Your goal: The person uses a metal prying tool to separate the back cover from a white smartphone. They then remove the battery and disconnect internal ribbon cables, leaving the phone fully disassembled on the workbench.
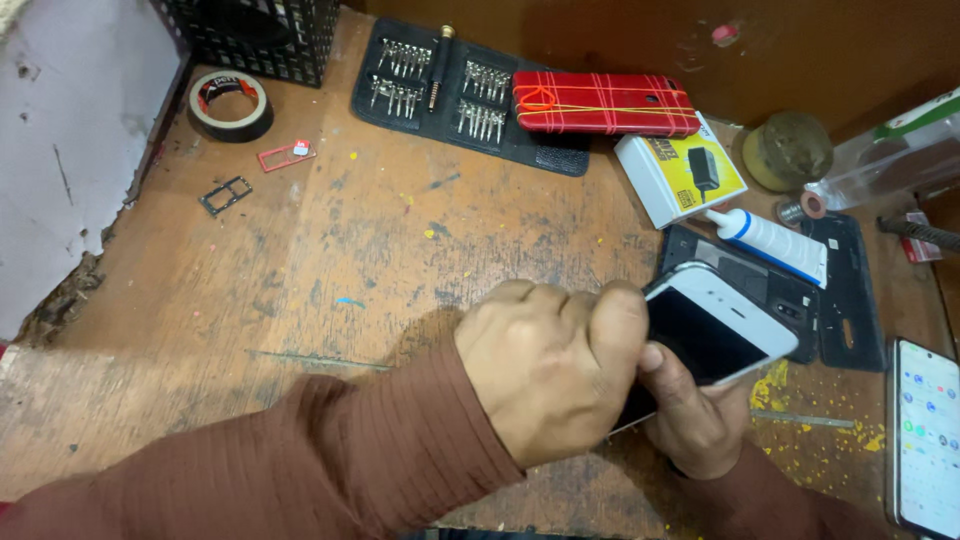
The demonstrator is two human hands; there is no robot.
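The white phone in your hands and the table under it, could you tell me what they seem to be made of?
White phone: glossy dark glass screen in a smooth white frame, probably plastic; it reflects light. Table: bare, worn wood, matte; grain, scratches and paint specks show. Left hand and right hand grip the phone.

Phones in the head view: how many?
3. A white phone held in both hands at centre right, a lit phone at the right edge, a red-cased phone on the bit kit. Loose phone parts not counted.
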